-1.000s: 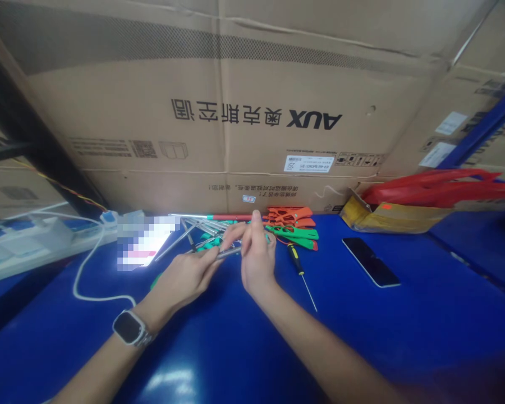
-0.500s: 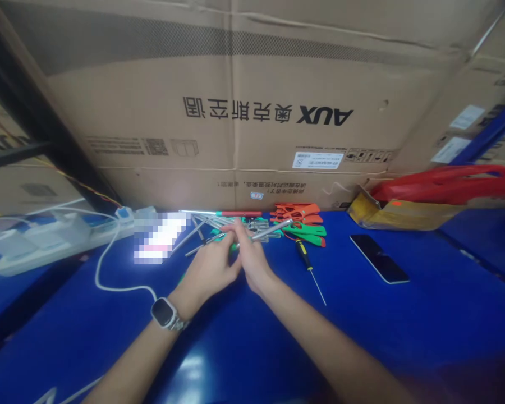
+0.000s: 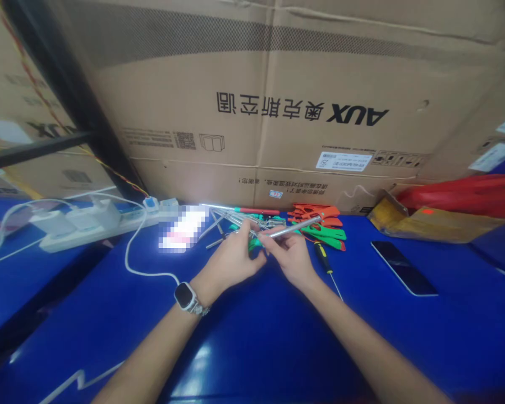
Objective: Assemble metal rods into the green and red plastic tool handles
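My left hand (image 3: 236,257), with a watch (image 3: 186,296) on its wrist, has its fingers closed around the green end of a silver rod (image 3: 290,227). The rod slants up to the right. My right hand (image 3: 292,258) pinches the same rod near its green end, thumb on top. Behind my hands lies a pile of metal rods (image 3: 225,216) with green parts, along with a red-handled tool (image 3: 263,212). Orange clips (image 3: 320,212) and green clips (image 3: 330,233) are just right of the rod's far tip. Below them is a black and yellow screwdriver (image 3: 323,258).
A dark phone (image 3: 404,268) lies at the right, below an open carton (image 3: 421,223) with red plastic. A bright blurred-out screen (image 3: 184,229) and a white power strip (image 3: 109,224) with cables are at the left. A large cardboard box (image 3: 244,67) stands behind.
The view has swung left, so everything appears further right. My right hand has turned from lying flat against the left into a thumb-and-finger hold on the rod, and more of the rod shows.
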{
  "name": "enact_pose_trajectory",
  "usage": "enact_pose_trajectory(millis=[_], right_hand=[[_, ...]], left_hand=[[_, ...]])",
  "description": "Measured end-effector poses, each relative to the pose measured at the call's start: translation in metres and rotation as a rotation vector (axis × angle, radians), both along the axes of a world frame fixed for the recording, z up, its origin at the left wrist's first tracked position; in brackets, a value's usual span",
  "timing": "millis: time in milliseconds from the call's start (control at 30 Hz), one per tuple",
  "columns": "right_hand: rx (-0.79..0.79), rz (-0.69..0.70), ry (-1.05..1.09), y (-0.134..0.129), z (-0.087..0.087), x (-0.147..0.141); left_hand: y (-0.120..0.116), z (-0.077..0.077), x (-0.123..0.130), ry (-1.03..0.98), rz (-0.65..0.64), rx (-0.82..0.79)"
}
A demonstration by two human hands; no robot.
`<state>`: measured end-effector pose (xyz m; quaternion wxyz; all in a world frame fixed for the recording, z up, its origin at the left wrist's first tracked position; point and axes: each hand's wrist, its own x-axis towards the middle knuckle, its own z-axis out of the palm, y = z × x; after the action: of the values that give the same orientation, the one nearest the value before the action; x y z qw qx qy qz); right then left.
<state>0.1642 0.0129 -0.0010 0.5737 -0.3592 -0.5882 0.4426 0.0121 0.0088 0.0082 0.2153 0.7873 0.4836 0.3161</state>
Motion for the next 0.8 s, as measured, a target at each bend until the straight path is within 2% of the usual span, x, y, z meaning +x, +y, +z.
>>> enact_pose_trajectory(millis=[200, 367, 467, 533, 600, 700, 800], right_hand=[[-0.023, 0.023, -0.035, 0.008, -0.009, -0.009], [-0.02, 0.071, -0.081, 0.011, -0.008, -0.004], [-0.018, 0.015, -0.083, 0.014, -0.009, 0.004], [-0.031, -0.077, -0.053, 0.016, -0.01, 0.011], [-0.07, -0.132, -0.017, 0.017, -0.011, 0.015], [-0.104, -0.14, 0.011, 0.016, -0.011, 0.017], [-0.096, -0.113, 0.023, 0.012, -0.009, 0.017]], left_hand=[[0.002, -0.001, 0.003, -0.081, -0.009, -0.022], [0.009, 0.001, 0.007, -0.044, -0.068, -0.066], [0.012, 0.001, 0.006, -0.024, -0.155, 0.045], [0.012, 0.001, 0.001, 0.068, -0.148, 0.201], [0.01, 0.002, -0.006, 0.242, -0.103, 0.293], [0.006, 0.001, -0.016, 0.452, -0.047, 0.201], [0.003, -0.001, -0.022, 0.462, -0.052, 0.105]])
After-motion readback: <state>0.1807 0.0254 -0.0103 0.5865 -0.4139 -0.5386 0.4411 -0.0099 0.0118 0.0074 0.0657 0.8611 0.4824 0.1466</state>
